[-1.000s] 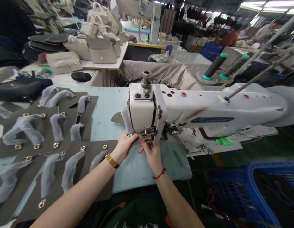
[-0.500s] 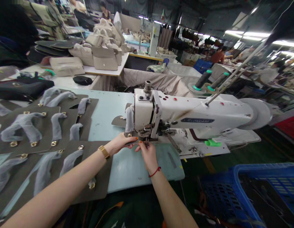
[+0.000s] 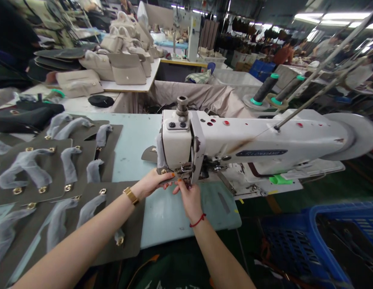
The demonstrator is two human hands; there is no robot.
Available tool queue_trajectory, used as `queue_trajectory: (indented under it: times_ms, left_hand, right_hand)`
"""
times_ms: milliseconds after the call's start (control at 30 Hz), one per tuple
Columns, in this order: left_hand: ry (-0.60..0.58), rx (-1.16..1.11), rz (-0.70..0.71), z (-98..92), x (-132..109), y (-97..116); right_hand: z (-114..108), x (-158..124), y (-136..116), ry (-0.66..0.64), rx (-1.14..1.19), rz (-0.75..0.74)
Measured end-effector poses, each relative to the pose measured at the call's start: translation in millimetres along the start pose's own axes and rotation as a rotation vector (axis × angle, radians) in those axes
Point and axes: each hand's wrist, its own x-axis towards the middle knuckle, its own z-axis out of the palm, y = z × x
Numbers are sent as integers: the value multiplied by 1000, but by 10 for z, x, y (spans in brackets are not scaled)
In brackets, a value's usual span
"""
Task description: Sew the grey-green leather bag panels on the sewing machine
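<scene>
My left hand [image 3: 152, 184] is closed on the near edge of a grey bag panel [image 3: 149, 154], thumb on top and fingers underneath. The panel lies beside and partly behind the head of the white sewing machine [image 3: 177, 138]. A strap in white wrapping [image 3: 159, 148] with a gold-coloured fitting is on it, largely hidden by the machine head. Close to the presser foot, my right hand [image 3: 190, 200] pinches the same edge, its fingertips nearly meeting those of my left. The needle area is mostly hidden by the fingers and the machine.
Several grey panels [image 3: 126, 224] with wrapped straps cover the left of the pale blue table [image 3: 162, 224]. A blue plastic basket [image 3: 312, 228] stands at the lower right. Thread cones [image 3: 266, 88] rise behind the machine. Beige bags [image 3: 127, 68] sit on another table.
The view has shifted, and the machine looks larger and nearer. The wrapped strap is now more hidden behind the machine head. Both hands keep their grip at the panel's edge.
</scene>
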Motion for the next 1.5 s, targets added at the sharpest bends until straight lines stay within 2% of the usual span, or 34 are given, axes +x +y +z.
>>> queue_trajectory:
  times_ms: [233,467,767,933,1200,1500]
  left_hand:
    - [3,-23,13,-58,54,-34]
    - [36,-59,32,-40,45,-60]
    - [168,-151,53,76,-13,-127]
    - [289,-237,103,265,-104,-164]
    - [558,-397,192,680,-196,-276]
    - [867,-537,261,1181,-119,-427]
  right_hand:
    - [9,-3,-26,10,36,2]
    - [-10,-48,-18,-51,34,-26]
    - [-52,-133,103,-112,74,9]
    - [-84,-163,113,-119,63,34]
    - [-190,-184,147,-101,6,26]
    - [-408,-212,171,-68,172,105]
